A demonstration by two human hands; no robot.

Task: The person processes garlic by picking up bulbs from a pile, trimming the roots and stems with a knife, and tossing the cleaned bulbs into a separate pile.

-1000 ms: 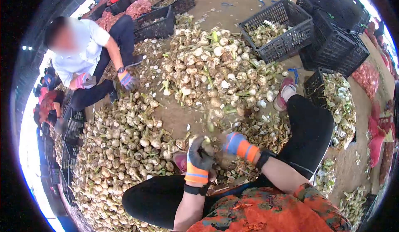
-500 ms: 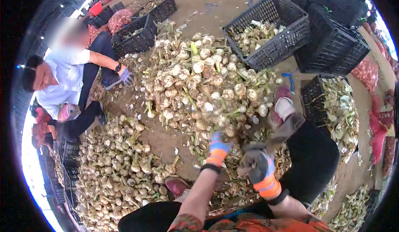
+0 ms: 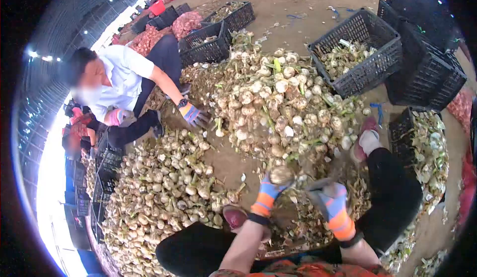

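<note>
My left hand (image 3: 269, 193), in a blue and orange glove, is closed around a garlic bulb (image 3: 281, 175) at the near edge of the big garlic heap (image 3: 278, 103). To its right, my right hand (image 3: 334, 202) is closed, in a glove with a dark grey covering at the thumb side. Motion blurs that area, and what it grips cannot be made out. Loose skins and stalks (image 3: 303, 227) lie on the ground beneath both hands. A second pile of bulbs (image 3: 154, 192) spreads to the left of my left hand.
A co-worker (image 3: 124, 78) crouches at the left, one gloved hand reaching to the heap. A black crate (image 3: 357, 53) with stalks stands beyond the heap at the right, beside stacked crates (image 3: 422, 63). Another crate (image 3: 402, 133) is near my right knee, with leafy waste beside it.
The view has shifted, so the scene sits further right. My left hand now holds a visible bulb near my right hand. The co-worker has leaned forward and reached further toward the heap.
</note>
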